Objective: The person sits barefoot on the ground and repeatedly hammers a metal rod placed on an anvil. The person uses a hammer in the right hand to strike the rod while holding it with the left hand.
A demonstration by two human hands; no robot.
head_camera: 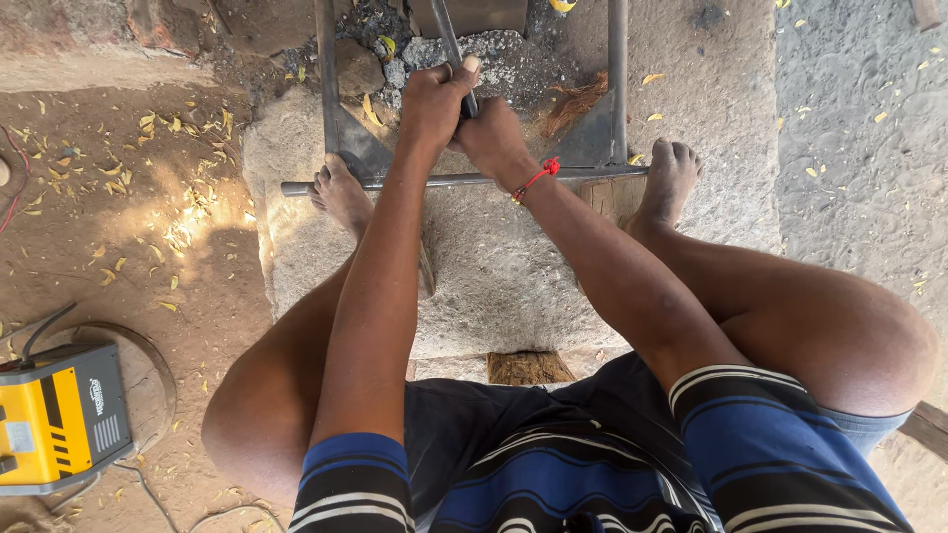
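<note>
I squat over a flat stone slab (494,266) with both bare feet pressing down a metal frame (617,89). A thin metal rod (449,35) runs from the top of the view down into my fists. My left hand (433,99) is wrapped around it, thumb up. Just beside and below, my right hand (491,138) also grips the same rod; a red thread is tied around that wrist. A horizontal steel bar (316,187) of the frame lies under my toes. The rod's lower end is hidden by my hands.
A yellow and black welding machine (59,415) with cables sits on the dirt at the lower left. Rubble and ash (494,54) lie beyond the frame. A wooden block (528,368) sticks out under the slab. Dry leaves litter the ground at left.
</note>
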